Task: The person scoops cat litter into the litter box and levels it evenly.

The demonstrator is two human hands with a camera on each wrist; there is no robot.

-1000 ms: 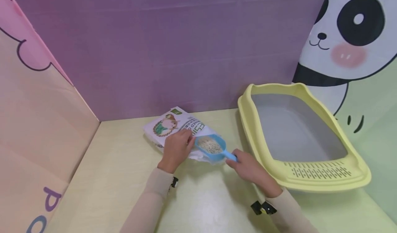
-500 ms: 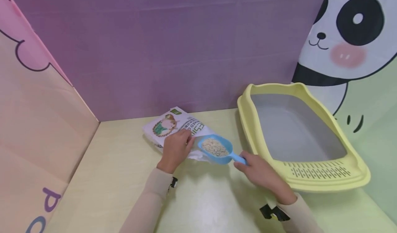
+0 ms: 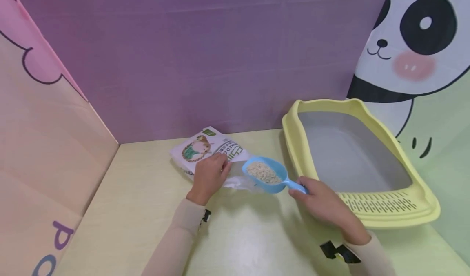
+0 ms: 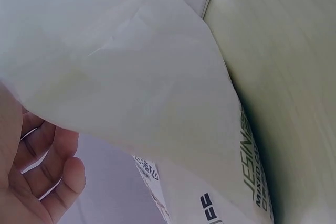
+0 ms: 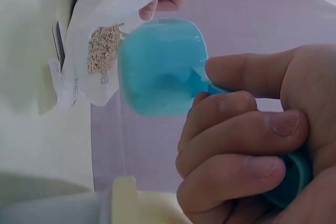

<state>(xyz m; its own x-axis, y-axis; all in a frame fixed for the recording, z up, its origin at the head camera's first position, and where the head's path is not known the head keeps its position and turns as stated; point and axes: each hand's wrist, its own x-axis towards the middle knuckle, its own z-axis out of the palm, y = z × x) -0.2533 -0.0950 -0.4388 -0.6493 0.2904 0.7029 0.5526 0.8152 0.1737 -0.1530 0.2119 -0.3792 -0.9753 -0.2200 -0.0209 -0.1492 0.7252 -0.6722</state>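
Soft, even light in the head view leaves glare at six o'clock on the flat pale-yellow wood-grained tabletop [image 3: 242, 247], with diffuse shadow towards five o'clock; the flat purple cloth-like backdrop [image 3: 183, 55] is dimmer at twelve. Both wrist views look greyish, slightly soft.

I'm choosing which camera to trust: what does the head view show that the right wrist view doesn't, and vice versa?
Only the head view: scooped pellets and the panda print.

Only the right wrist view: more pellets inside the white bag.

Both: blue scoop, bag, left hand, right hand, and yellow tray, just partly in the wrist view.
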